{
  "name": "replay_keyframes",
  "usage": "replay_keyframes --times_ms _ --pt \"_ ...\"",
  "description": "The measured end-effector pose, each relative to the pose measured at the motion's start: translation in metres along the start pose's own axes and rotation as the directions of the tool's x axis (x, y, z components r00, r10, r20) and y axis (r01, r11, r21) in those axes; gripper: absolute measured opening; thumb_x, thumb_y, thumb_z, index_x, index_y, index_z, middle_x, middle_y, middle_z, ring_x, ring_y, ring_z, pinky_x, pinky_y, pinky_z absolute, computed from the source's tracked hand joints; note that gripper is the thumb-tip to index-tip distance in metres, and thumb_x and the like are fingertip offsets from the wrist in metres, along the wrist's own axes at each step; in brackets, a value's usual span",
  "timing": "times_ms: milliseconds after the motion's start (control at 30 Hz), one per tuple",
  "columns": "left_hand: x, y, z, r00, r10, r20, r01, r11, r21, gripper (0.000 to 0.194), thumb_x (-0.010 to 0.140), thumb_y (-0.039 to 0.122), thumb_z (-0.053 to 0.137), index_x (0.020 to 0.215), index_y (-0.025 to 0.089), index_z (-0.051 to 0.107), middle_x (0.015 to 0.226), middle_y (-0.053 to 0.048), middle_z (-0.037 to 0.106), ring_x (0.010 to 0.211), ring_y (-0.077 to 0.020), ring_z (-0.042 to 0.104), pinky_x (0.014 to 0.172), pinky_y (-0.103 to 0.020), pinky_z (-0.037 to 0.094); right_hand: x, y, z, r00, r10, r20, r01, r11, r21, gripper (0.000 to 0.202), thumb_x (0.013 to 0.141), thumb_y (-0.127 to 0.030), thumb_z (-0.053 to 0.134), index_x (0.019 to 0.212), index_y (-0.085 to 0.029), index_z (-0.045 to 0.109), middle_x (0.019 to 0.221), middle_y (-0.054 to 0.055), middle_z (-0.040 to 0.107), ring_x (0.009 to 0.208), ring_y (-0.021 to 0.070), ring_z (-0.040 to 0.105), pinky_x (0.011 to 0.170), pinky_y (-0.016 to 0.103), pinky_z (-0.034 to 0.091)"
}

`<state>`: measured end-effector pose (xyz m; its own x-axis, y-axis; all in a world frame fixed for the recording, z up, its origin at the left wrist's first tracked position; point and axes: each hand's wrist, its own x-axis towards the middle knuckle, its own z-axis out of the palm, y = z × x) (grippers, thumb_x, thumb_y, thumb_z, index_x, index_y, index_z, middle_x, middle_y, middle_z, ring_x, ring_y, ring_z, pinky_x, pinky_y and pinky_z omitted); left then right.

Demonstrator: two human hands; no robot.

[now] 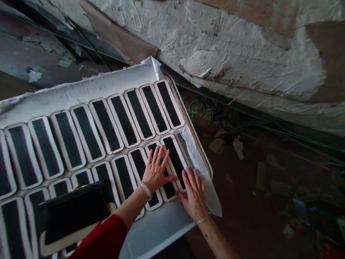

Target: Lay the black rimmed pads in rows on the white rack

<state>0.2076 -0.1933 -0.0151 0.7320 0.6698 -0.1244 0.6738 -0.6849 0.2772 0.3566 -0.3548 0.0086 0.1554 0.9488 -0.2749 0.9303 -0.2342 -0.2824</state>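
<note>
Rows of rounded pale pieces with black strips, such as one in the upper row (169,104), lie on a white-covered table (161,225). My left hand (156,171) rests flat with spread fingers over pieces in the lower row. Beside it, my right hand (194,190) lies at the lower end of the row's rightmost piece (174,160), its fingers stretched out near the table's right edge. Neither hand grips anything. The ends of several pieces are hidden under my left hand and forearm.
A dark block with a pale base (77,216) sits atop pieces at the lower left. Behind the table stands a large surface covered in crumpled pale sheeting (242,64). Green cable (199,109) and scraps lie on the floor to the right.
</note>
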Motion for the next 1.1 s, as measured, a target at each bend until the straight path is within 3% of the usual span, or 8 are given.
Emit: replay_keyframes --times_ms 300,500,600,700,767,833,967,1100 --pt "-0.003 0.002 0.005 0.999 -0.03 0.034 0.033 0.993 -0.112 0.115 0.071 0.089 0.046 0.156 0.015 0.021 0.162 -0.016 0.004 0.15 -0.0316 0.001 0.121 -0.053 0.003 0.004 0.001 0.001 0.997 -0.042 -0.064 0.036 0.995 -0.09 0.073 0.099 -0.046 0.038 0.158 -0.02 0.003 0.16 0.012 0.027 0.148 0.0366 0.018 0.114 0.062 0.023" --pt "-0.014 -0.007 -0.025 0.994 -0.093 0.051 0.103 0.966 -0.239 0.09 0.088 0.07 0.048 0.157 0.022 0.016 0.163 -0.005 0.003 0.151 -0.0225 -0.001 0.122 -0.052 0.006 0.004 -0.001 0.01 0.975 -0.069 -0.21 0.066 0.998 -0.021 0.066 0.099 -0.048 0.03 0.157 -0.019 0.016 0.156 0.017 0.034 0.142 0.0463 0.03 0.099 0.074 0.035" --pt "-0.058 -0.031 -0.053 0.961 -0.272 0.048 0.276 0.943 -0.187 0.08 0.088 0.042 0.056 0.156 0.019 0.02 0.162 -0.003 0.009 0.151 -0.0225 0.003 0.122 -0.051 0.013 0.001 -0.01 0.015 0.943 -0.07 -0.327 0.091 0.995 0.05 0.063 0.096 -0.04 0.041 0.154 -0.019 0.028 0.148 0.02 0.046 0.136 0.0471 0.039 0.095 0.069 0.042" --pt "-0.132 -0.079 -0.081 0.866 -0.499 -0.044 0.495 0.866 -0.077 0.079 0.084 0.016 0.055 0.154 0.023 0.021 0.162 -0.002 0.015 0.15 -0.0213 0.008 0.122 -0.052 0.01 -0.004 -0.027 0.019 0.912 -0.136 -0.387 0.209 0.966 0.153 0.061 0.093 -0.037 0.051 0.149 -0.015 0.039 0.135 0.021 0.057 0.125 0.0425 0.053 0.094 0.059 0.048" --pt "-0.182 -0.119 -0.094 0.799 -0.592 -0.105 0.595 0.804 0.003 0.073 0.086 0.013 0.053 0.153 0.022 0.024 0.16 -0.004 0.021 0.149 -0.0225 0.012 0.122 -0.053 0.009 -0.008 -0.043 0.023 0.901 -0.198 -0.387 0.291 0.936 0.199 0.055 0.094 -0.037 0.052 0.142 -0.012 0.046 0.128 0.02 0.061 0.115 0.0371 0.06 0.093 0.052 0.05" --pt "-0.22 -0.158 -0.104 0.79 -0.611 -0.05 0.613 0.786 0.077 0.075 0.083 0.018 0.063 0.15 0.019 0.029 0.155 -0.009 0.034 0.146 -0.026 0.023 0.12 -0.053 0.012 -0.013 -0.062 0.029 0.895 -0.242 -0.375 0.336 0.918 0.21 0.046 0.096 -0.038 0.051 0.133 -0.011 0.053 0.12 0.018 0.066 0.105 0.0309 0.066 0.088 0.045 0.053" --pt "-0.248 -0.201 -0.117 0.814 -0.555 0.17 0.553 0.831 0.066 0.055 0.071 0.031 0.081 0.118 0.014 0.058 0.113 -0.008 0.062 0.112 -0.0269 0.055 0.115 -0.051 0.024 -0.028 -0.108 0.04 0.928 -0.229 -0.294 0.314 0.904 0.289 0.031 0.098 -0.037 0.049 0.118 -0.017 0.06 0.103 0.008 0.074 0.091 0.0204 0.072 0.077 0.032 0.059" --pt "-0.251 -0.193 -0.137 0.857 -0.458 0.237 0.473 0.881 -0.007 0.02 0.076 0.022 0.075 0.084 0.015 0.058 0.09 -0.005 0.06 0.09 -0.0256 0.057 0.087 -0.041 0.046 -0.051 -0.16 0.05 0.995 -0.096 -0.002 0.079 0.811 0.58 0.035 0.097 -0.047 0.047 0.11 -0.022 0.068 0.098 0.006 0.075 0.089 0.0194 0.072 0.079 0.029 0.059"
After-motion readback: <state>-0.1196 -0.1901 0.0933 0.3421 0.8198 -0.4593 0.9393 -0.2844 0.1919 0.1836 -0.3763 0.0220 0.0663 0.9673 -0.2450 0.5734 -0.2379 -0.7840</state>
